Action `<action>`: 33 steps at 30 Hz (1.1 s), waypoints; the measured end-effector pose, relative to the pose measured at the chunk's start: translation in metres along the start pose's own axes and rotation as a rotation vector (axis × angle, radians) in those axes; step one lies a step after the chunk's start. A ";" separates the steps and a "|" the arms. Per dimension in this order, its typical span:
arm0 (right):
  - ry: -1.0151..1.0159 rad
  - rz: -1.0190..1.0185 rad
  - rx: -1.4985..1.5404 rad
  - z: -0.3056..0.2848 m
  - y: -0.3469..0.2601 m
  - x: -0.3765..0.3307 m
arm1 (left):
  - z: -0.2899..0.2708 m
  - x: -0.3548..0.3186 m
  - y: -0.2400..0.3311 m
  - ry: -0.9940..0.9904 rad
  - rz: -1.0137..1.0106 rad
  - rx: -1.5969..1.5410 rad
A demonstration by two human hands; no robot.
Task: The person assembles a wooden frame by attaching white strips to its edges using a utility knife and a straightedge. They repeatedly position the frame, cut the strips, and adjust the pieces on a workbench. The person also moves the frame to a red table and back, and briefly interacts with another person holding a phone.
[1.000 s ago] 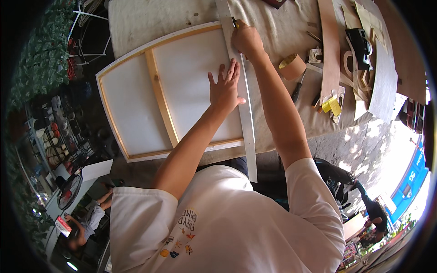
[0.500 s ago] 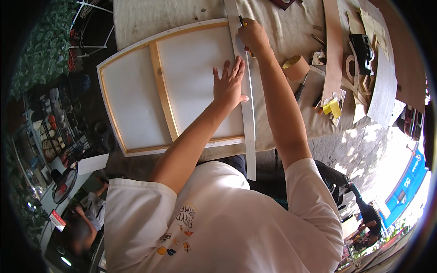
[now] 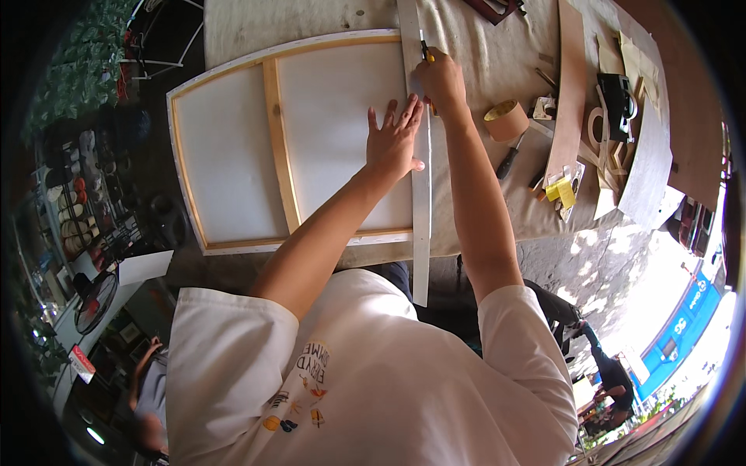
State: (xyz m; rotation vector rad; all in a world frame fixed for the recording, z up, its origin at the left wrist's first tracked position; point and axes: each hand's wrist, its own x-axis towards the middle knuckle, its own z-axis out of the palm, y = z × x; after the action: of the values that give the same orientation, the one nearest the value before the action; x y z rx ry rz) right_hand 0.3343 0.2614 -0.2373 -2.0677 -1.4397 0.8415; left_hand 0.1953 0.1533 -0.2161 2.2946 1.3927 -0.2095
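A framed canvas (image 3: 334, 132) lies face down, its white back and wooden stretcher bars (image 3: 278, 147) showing. Along its right side runs a long, flat pale straightedge strip (image 3: 422, 210), which extends past the table's near edge. My left hand (image 3: 395, 144) is spread over the canvas's right part and the strip, fingers pointing away from me and thumb on the strip. Close by at the strip's far right edge, my right hand (image 3: 443, 81) is closed around a yellow and black utility knife (image 3: 427, 53). My fingers hide most of the knife.
A cloth-covered table (image 3: 295, 17) bears a tan tape roll (image 3: 506, 120), a screwdriver (image 3: 507, 161) and a brown board (image 3: 569, 85) to the right. Beyond them are a black tape dispenser (image 3: 615, 105) and paper scraps. A fan (image 3: 97, 303) stands at the lower left.
My right hand has slid a short way toward me along the strip with the knife. My left hand stays pressed in about the same place. The whole view has shifted slightly.
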 end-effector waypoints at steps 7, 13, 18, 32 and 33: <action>-0.038 0.100 0.078 -0.011 -0.011 -0.048 | 0.008 -0.002 -0.006 0.071 0.020 -0.012; -0.078 0.169 0.069 -0.021 -0.018 -0.094 | 0.009 -0.003 -0.009 0.086 0.028 -0.017; 0.031 0.044 -0.045 -0.001 0.024 -0.117 | 0.005 -0.002 -0.008 0.041 0.018 0.018; -0.029 0.155 -0.068 -0.012 0.035 -0.210 | 0.012 -0.001 -0.012 0.082 0.011 -0.006; -0.039 0.185 -0.044 -0.014 0.035 -0.218 | 0.011 -0.001 -0.012 0.079 0.010 -0.013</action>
State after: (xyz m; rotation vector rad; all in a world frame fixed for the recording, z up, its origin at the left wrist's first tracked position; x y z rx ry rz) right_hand 0.3106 0.0435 -0.2053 -2.2557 -1.3122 0.9348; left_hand 0.1855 0.1520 -0.2292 2.3219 1.4167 -0.1073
